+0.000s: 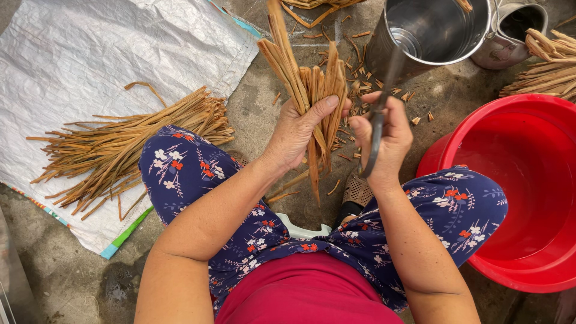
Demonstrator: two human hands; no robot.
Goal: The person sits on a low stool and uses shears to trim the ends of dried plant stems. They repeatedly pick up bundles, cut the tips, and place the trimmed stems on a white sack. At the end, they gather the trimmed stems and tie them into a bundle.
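Fingers of left hand (298,133) clasp brown strips (312,90); right hand (387,135) grips scissors (378,114).

- Left hand (298,133): fingers curled closed, thumb pressed across the front, forearm angled up from lower left.
- Right hand (385,139): fist closed, knuckles up, forearm rising from lower right.

Tan-brown strips (312,90) are showing the same dry tan as the pile (120,150) lying on a white woven sheet (90,48) that is showing a green and blue edge. A bright red basin (528,180) is glowing beside silvery steel pots (432,30). Navy trousers (192,174) are carrying red and white flowers; the top (306,294) is looking crimson.
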